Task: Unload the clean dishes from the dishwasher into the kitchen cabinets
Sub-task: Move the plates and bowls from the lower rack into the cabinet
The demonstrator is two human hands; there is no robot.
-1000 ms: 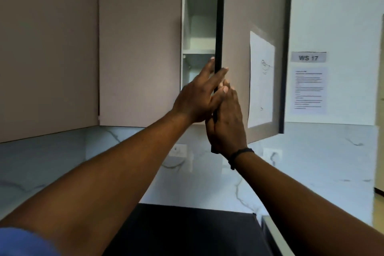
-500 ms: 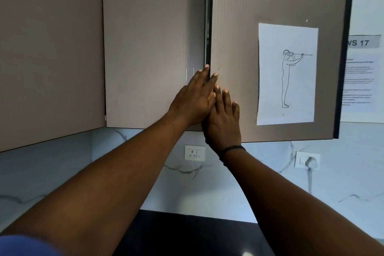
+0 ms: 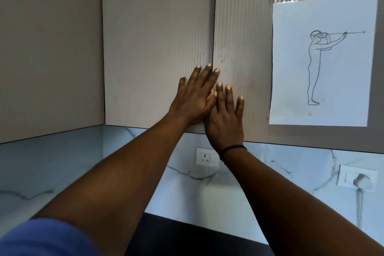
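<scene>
Two taupe upper cabinet doors meet at a seam in front of me. The right cabinet door (image 3: 245,27) lies flush with the left cabinet door (image 3: 155,37). My left hand (image 3: 195,97) presses flat with straight fingers across the seam, near the doors' lower edge. My right hand (image 3: 225,118) lies flat on the right door just below and right of it, partly under the left hand; a black band circles its wrist. No dishes and no dishwasher are in view.
A paper sheet with a line drawing of a standing figure (image 3: 324,60) is taped to the right door. A third cabinet front (image 3: 49,48) angles in at the left. Below are a marble backsplash (image 3: 72,162), a wall socket (image 3: 206,156), a second socket (image 3: 356,177) and a dark countertop (image 3: 197,239).
The right cabinet door swung from open to flush against the cabinet. Both hands went from holding its edge to pressing flat on the door fronts.
</scene>
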